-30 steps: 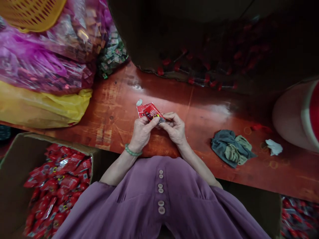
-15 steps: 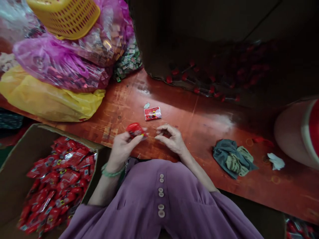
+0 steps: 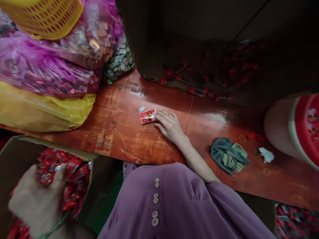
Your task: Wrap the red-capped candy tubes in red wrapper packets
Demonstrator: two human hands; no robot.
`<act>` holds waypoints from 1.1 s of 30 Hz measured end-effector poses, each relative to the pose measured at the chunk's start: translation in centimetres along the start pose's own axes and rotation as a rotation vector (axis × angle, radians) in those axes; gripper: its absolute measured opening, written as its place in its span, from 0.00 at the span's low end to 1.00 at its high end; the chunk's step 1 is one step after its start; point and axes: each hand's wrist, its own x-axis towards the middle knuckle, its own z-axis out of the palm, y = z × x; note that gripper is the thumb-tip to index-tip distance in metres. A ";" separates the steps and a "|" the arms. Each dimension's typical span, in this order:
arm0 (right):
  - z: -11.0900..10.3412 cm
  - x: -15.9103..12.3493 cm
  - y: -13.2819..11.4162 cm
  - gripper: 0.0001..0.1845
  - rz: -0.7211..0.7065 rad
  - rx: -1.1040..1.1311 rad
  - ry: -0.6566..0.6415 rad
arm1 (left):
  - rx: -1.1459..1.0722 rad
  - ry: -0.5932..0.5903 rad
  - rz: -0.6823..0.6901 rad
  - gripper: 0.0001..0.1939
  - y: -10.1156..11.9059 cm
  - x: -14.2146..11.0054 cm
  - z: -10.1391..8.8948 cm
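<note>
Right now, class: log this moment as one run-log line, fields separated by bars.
left hand: in cardboard box among red packets | right hand: fingertips on red card | surface: red-brown table

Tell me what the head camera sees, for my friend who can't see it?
A person's right hand rests on a red-brown table, fingertips touching a small red packet. Their blurred left hand is down in a cardboard box full of red packets. A crumpled cloth lies to the right.
</note>
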 end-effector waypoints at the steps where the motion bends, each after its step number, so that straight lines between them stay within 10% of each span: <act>1: 0.4 0.2 0.1 0.20 -0.014 -0.019 -0.007 | 0.083 0.117 -0.024 0.32 1.3 1.1 1.5; 7: 2.0 0.6 0.9 0.16 -0.091 -0.141 0.004 | -0.216 0.053 0.563 0.20 11.2 8.2 12.8; 12: 1.6 0.7 0.2 0.15 -0.118 -0.168 0.010 | -0.170 -0.024 0.711 0.16 14.0 10.4 17.6; 18: -3.3 3.6 1.1 0.10 -0.009 0.080 -0.192 | -0.226 0.034 0.733 0.16 13.9 10.6 18.2; 22: -6.1 9.0 4.4 0.13 0.242 -0.120 -0.038 | -0.269 0.039 0.652 0.12 14.4 11.1 17.7; 27: -5.7 14.1 7.0 0.22 0.330 -0.330 -0.139 | -0.378 -0.024 0.619 0.09 14.6 11.9 17.3; 33: -5.1 13.3 6.3 0.18 0.304 -0.346 -0.165 | -0.298 0.049 0.672 0.09 14.5 12.6 17.2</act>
